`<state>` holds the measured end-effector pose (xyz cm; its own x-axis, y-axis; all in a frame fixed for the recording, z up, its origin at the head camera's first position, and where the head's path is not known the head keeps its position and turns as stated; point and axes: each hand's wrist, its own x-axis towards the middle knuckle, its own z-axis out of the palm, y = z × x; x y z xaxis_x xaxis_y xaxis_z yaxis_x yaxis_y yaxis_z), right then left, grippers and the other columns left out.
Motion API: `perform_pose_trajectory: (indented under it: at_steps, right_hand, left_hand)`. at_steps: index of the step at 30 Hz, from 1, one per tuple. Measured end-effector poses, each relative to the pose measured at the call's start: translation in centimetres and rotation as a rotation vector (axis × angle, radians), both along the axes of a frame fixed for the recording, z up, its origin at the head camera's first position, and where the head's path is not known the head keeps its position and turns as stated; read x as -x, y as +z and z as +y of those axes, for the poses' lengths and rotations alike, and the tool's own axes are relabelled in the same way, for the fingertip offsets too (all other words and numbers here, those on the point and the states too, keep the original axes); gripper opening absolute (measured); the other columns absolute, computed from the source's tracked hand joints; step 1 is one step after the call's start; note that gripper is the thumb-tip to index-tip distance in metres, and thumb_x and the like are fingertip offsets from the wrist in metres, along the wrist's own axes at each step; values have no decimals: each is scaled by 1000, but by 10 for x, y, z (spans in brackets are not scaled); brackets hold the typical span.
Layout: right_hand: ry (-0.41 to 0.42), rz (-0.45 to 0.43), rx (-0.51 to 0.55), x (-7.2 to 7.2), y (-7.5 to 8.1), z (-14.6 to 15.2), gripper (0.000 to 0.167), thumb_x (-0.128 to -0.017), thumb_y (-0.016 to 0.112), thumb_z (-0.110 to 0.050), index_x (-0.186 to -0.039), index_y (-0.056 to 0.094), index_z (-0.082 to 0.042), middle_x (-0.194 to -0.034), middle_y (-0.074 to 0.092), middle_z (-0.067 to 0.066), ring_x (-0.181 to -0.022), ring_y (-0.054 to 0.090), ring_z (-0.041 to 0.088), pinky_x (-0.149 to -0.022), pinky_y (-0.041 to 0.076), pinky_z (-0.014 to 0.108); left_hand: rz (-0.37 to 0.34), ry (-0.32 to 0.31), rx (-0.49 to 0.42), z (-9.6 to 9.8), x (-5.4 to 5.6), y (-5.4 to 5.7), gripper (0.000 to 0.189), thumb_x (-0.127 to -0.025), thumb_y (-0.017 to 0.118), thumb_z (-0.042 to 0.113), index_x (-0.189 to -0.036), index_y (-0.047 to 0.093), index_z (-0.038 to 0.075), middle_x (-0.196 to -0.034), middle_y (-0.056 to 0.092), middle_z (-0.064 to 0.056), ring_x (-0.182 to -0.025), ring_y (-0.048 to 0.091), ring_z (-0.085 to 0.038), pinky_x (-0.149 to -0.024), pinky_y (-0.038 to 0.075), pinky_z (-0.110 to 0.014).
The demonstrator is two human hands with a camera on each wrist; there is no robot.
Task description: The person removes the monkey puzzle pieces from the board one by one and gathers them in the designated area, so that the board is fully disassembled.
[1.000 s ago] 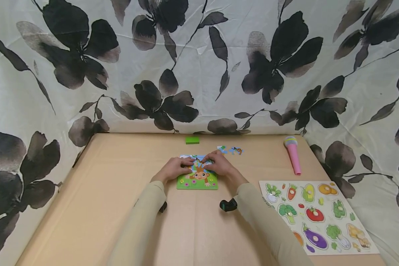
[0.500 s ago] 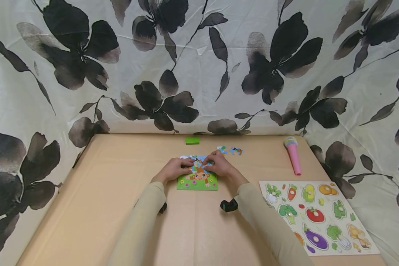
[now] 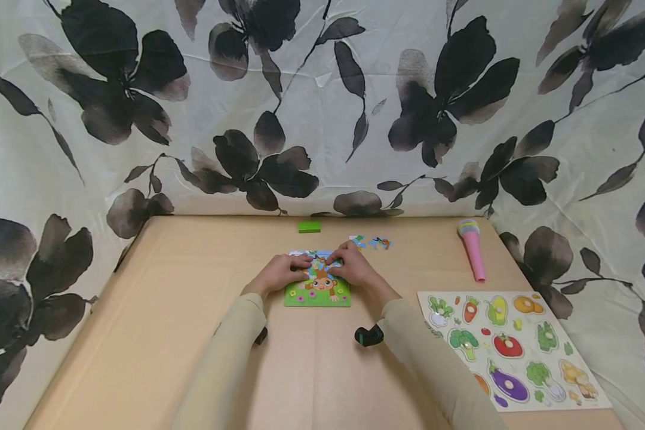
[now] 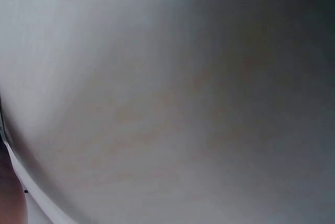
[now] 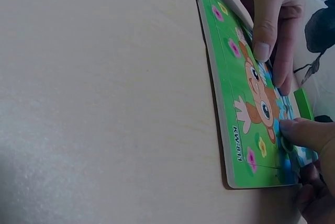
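A jigsaw puzzle board (image 3: pixel 317 295) with a cartoon monkey, green grass and flowers lies flat on the table. My left hand (image 3: pixel 279 273) rests on its left side; in the right wrist view, that left hand's (image 5: pixel 275 20) thumb and a finger press on the picture, nearly straight. On the board's right side, my right hand (image 3: pixel 353 264) pinches a small puzzle piece (image 5: pixel 286 145) against the picture, its outline mostly hidden under the thumb. Loose puzzle pieces (image 3: pixel 380 243) lie on the table just beyond that hand. The left wrist view is a pale blur with a bit of skin in the corner.
A green block (image 3: pixel 309 227) sits behind the board near the table's back edge. At right are a pink toy microphone (image 3: pixel 472 251) and a white vegetable board (image 3: pixel 516 322), partly behind the right sleeve. A floral cloth (image 3: pixel 322 119) hangs behind the table.
The head view has shifted very slightly. Both hands stay at the same places on the puzzle board, and the loose pieces have not moved.
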<state>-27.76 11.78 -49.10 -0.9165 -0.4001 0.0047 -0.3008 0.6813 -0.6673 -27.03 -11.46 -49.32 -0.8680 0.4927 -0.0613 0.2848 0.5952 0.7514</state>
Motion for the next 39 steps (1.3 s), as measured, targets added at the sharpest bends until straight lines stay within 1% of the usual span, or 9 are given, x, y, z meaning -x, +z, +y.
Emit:
perform_pose_trajectory:
  at_steps: [5,8,13,15,23,30,32,34,39]
  right_hand:
    - [-25,20,17,0,2,-1,14,-87,74,-11,-101,75,-7,-116,42,12,-99,48,27,-90,44,40]
    - [-52,-2,54,1,3,1,17,-88,73,-11,-105,75,-9,-116,46,12,-97,47,26,-86,43,38]
    - [-156,-104,175,4,2,15,23,-90,71,-14,-113,73,-12,-126,56,9,-107,52,28,-92,44,41]
    - [-191,-139,225,5,2,25,25,-92,68,-15,-117,71,-12,-131,57,8,-114,51,28,-97,44,43]
    - [-342,-144,369,17,4,80,30,-93,68,-16,-122,68,-8,-126,59,13,-107,53,27,-88,44,35]
    - [-454,-98,385,22,5,132,35,-92,70,-15,-123,63,-1,-120,60,18,-98,52,20,-76,45,22]
    - [-466,-103,366,21,5,144,36,-92,69,-15,-124,63,1,-119,60,19,-95,52,17,-73,45,20]
    - [-462,-149,368,20,5,154,37,-93,67,-13,-126,60,2,-119,60,20,-93,55,16,-73,47,19]
    - [-414,-241,348,16,6,171,37,-98,56,-4,-133,53,7,-123,57,27,-96,59,24,-77,52,22]
  left_hand:
    - [7,-1,8,-1,0,2,37,-89,72,17,-124,68,6,-139,57,-1,-140,39,-24,-116,27,-44]
    - [5,-1,4,-1,0,1,37,-90,72,17,-124,68,6,-139,57,-2,-140,38,-24,-116,27,-44]
    - [0,2,3,-2,0,1,37,-90,72,16,-124,68,5,-139,56,-2,-140,38,-23,-116,26,-43]
    - [2,2,6,-1,-1,1,36,-90,72,16,-124,68,5,-139,56,-2,-140,38,-23,-116,26,-44]
    - [14,-7,10,0,-3,0,36,-90,71,16,-124,68,4,-139,56,-2,-140,39,-24,-116,26,-45]
    - [0,4,-1,0,-2,0,36,-89,72,16,-124,68,5,-139,56,-2,-141,37,-24,-116,26,-44]
    - [-6,6,1,0,-1,1,36,-90,72,16,-124,68,5,-140,56,-2,-141,36,-24,-116,26,-45]
    - [-9,8,3,0,-1,1,36,-90,72,16,-124,68,6,-140,56,-1,-141,36,-23,-117,25,-44]
    - [-13,8,2,1,0,1,37,-89,72,17,-124,68,6,-140,56,-1,-141,36,-22,-117,25,-44]
